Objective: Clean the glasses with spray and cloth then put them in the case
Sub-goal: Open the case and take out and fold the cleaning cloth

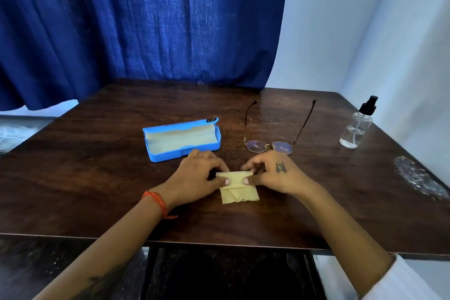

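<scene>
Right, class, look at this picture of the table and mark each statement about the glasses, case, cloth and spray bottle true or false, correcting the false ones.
1. The blue case lies open. True.
2. The glasses are inside the case. False: they lie on the table to the right of it, arms unfolded.
3. Both hands hold the yellow cloth. True: the left hand and right hand pinch its top edge.
4. The spray bottle lies on its side. False: it stands upright.
</scene>
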Available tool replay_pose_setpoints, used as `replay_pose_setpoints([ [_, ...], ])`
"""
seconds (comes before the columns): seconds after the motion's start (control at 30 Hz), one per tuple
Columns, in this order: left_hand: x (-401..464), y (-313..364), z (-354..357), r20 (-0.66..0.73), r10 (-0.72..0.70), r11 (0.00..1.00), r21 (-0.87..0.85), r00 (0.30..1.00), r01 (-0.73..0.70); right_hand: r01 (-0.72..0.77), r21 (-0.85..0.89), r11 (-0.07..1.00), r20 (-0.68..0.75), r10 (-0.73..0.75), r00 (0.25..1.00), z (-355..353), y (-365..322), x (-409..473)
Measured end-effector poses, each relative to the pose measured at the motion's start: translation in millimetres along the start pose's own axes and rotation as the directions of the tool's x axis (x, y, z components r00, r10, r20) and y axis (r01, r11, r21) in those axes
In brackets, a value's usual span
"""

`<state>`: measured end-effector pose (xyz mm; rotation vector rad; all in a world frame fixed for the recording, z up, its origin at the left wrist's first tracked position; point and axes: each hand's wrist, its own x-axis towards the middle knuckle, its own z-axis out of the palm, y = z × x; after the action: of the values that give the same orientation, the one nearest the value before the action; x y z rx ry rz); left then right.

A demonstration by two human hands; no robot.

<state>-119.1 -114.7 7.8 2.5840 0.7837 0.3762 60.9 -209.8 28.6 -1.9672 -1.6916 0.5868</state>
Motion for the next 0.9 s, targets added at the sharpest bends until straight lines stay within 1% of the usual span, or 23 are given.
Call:
replay_pose_setpoints([
  [0.07,0.2,4.6,-1.6,-0.047,0.043,0.996,-0.073,0.998,-0.046,0.024,0.023,0.999,-0.003,-0.024,1.000,-0.4,-1.5,-0.4],
  [0.1,0.5,6.9,-2.3,-0.086,0.055,0.993,-0.100,0.995,-0.064,0.043,0.021,0.999,-0.035,-0.042,0.998,0.0,-1.5,-0.1],
  [0.17,1.3,10.5,-2.0,-0.192,0.084,0.989,-0.105,0.978,-0.106,0.104,-0.025,0.994,-0.162,-0.107,0.981,1.1,0.1,0.7],
  [0.23,0.5,13.6,-0.1,-0.267,0.153,0.983,-0.062,0.952,-0.175,0.176,-0.109,0.978,-0.286,-0.200,0.937,4.1,2.8,-0.5],
  [0.27,-0.6,13.6,1.3,-0.273,0.196,0.976,-0.039,0.942,-0.214,0.205,-0.153,0.967,-0.319,-0.245,0.916,5.8,4.5,-2.6],
  [0.33,-4.8,10.9,3.8,-0.240,0.275,0.958,-0.010,0.931,-0.285,0.255,-0.224,0.941,-0.336,-0.320,0.886,9.1,9.6,-9.1],
  [0.43,-14.7,6.9,6.4,-0.212,0.333,0.935,-0.055,0.919,-0.351,0.323,-0.223,0.920,-0.303,-0.380,0.874,14.2,20.2,-21.9],
  [0.5,-19.2,5.2,7.3,-0.243,0.310,0.933,-0.110,0.919,-0.344,0.343,-0.216,0.914,-0.309,-0.397,0.864,15.3,23.0,-29.8],
  [0.53,-19.8,4.5,8.0,-0.260,0.295,0.935,-0.118,0.919,-0.334,0.345,-0.210,0.915,-0.335,-0.399,0.854,15.6,23.2,-32.5],
  [0.6,-18.8,3.0,10.4,-0.279,0.289,0.943,-0.085,0.916,-0.323,0.355,-0.202,0.913,-0.379,-0.407,0.831,16.7,22.7,-35.0],
  [0.63,-17.8,2.4,12.1,-0.268,0.289,0.946,-0.068,0.919,-0.318,0.367,-0.208,0.907,-0.372,-0.420,0.828,17.4,23.1,-35.2],
  [0.73,-15.0,0.4,16.7,-0.181,0.266,0.960,-0.039,0.947,-0.277,0.404,-0.249,0.880,-0.268,-0.463,0.845,21.7,27.5,-33.8],
  [0.77,-14.4,0.9,16.8,-0.168,0.258,0.963,-0.037,0.951,-0.268,0.405,-0.244,0.881,-0.255,-0.461,0.850,22.0,28.3,-33.6],
  [0.83,-12.2,2.6,15.3,-0.192,0.255,0.961,-0.056,0.948,-0.270,0.398,-0.186,0.898,-0.283,-0.437,0.854,19.4,28.9,-34.4],
  [0.9,-8.0,9.0,12.1,-0.252,0.226,0.963,-0.089,0.941,-0.255,0.391,-0.095,0.916,-0.339,-0.399,0.852,14.7,29.6,-36.4],
])
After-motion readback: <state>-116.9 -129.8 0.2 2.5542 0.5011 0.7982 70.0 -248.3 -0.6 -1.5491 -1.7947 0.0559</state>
